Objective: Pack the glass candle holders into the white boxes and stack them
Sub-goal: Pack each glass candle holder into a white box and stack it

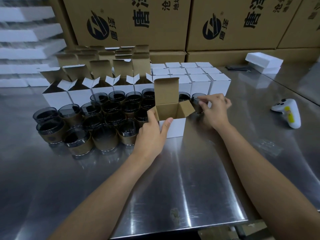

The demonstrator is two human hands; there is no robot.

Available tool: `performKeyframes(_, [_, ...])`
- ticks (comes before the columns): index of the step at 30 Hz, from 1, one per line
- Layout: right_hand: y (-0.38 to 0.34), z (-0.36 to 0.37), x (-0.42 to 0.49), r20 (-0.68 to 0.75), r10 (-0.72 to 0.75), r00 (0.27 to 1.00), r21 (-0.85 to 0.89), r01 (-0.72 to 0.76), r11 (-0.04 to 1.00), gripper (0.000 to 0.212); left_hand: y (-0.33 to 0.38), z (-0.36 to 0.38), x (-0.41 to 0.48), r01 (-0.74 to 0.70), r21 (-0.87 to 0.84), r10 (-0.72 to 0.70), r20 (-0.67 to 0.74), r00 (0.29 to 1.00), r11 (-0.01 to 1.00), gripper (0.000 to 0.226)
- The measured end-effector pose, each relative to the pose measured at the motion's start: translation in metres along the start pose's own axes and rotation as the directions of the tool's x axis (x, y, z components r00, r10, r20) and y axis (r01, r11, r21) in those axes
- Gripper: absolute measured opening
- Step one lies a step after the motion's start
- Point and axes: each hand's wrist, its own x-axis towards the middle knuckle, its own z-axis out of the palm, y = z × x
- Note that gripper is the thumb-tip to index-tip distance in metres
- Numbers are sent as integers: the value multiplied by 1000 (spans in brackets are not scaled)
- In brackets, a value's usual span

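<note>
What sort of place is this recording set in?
Most likely a packing station in a factory or warehouse: large printed cartons stacked along the back, a steel table, and on it rows of small white boxes beside dozens of glass candle holders awaiting packing.

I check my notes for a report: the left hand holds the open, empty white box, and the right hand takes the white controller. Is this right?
One error: in the head view the right hand pinches a glass candle holder just right of the open white box, not the controller, which lies apart on the table. The rest is right.
</note>
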Motion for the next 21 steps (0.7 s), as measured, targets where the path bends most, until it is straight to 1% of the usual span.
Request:
performKeyframes(2, [1, -10, -1, 71, -36, 997, 38, 33, 999, 17, 0, 0, 0, -4, -1, 4, -2, 1000, 1000, 61])
performKeyframes(3, [2, -14, -2, 97, -65, 993, 83, 57, 995, 17, -1, 0, 0, -4, -6, 4, 0, 1000, 1000, 61])
performKeyframes(5, [4, -19, -4, 68, -109, 992, 234, 91, 968, 18, -1, 1, 0, -7, -15, 7, 10, 1000, 1000, 61])
performKeyframes(6, [5, -21, -5, 35, -97, 995, 296, 82, 952, 20, -2, 1, -1, -10, -17, 10, 15, 1000, 1000, 61])
performKeyframes(7, [6, -21, -6, 23, -62, 998, 331, 51, 942, 23, -2, 1, -1, -14, -20, 14, 18, 1000, 1000, 60])
performKeyframes(8, [7, -21, -7, 42, -14, 999, 348, -1, 937, 28, -2, 1, -1, -19, -22, 19, 17, 1000, 1000, 60])
performKeyframes(11, [7, -15, -7, 211, 107, 972, 370, -180, 911, 52, -3, 1, -1, -26, -23, 26, 12, 1000, 999, 58])
performKeyframes(12, [7, -12, -7, 258, 126, 958, 360, -216, 908, 59, -3, 1, -1, -23, -22, 23, 12, 1000, 999, 59])
performKeyframes(14, [7, -8, -7, 305, 147, 941, 332, -249, 910, 63, -3, 1, -1, -18, -17, 19, 16, 1000, 1000, 60])
performKeyframes(16, [7, -6, -5, 295, 163, 942, 333, -261, 906, 62, -3, 2, -1, -20, -15, 21, 18, 1000, 1000, 60])
performKeyframes(18, [6, -8, -4, 258, 184, 949, 376, -274, 885, 63, -3, 2, -1, -23, -17, 23, 15, 1000, 1000, 60])
performKeyframes(21, [-7, -18, -1, 161, 215, 963, 557, -268, 786, 60, -3, 2, 0, -18, -14, 18, 17, 1000, 1000, 59])
